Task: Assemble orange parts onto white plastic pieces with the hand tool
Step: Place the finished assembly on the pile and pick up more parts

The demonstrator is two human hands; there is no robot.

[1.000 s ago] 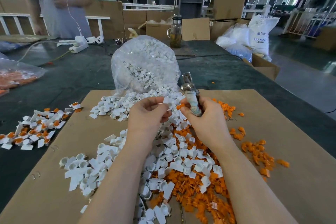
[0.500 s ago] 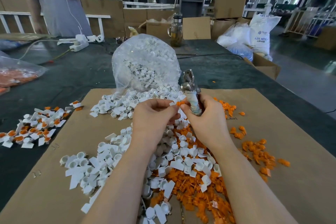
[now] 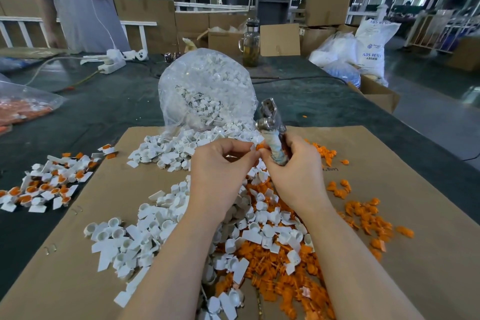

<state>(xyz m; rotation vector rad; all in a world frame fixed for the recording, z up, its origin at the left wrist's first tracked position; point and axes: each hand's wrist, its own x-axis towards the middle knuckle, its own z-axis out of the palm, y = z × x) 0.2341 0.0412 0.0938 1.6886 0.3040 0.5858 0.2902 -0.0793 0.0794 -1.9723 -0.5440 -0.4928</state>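
Since half second ago: hands barely shifted, fingertips drawn closer together. Left hand (image 3: 220, 163) pinches small white piece (image 3: 251, 147) between thumb and fingers. Right hand (image 3: 293, 163) curled round wrapped handle of hand tool (image 3: 272, 135), metal head pointing up; its fingertips meet orange part (image 3: 259, 147) beside white piece. Loose white and orange pieces heaped on cardboard sheet (image 3: 389, 215) below. Clear bag (image 3: 207, 91) of white pieces just behind.

Around the cardboard sheet (image 3: 405, 254), my way is open along its bare right side and near-left corner. White pieces (image 3: 145, 236) and orange parts (image 3: 280, 280) clutter its middle; the plastic bag (image 3: 207, 91) blocks its far edge.
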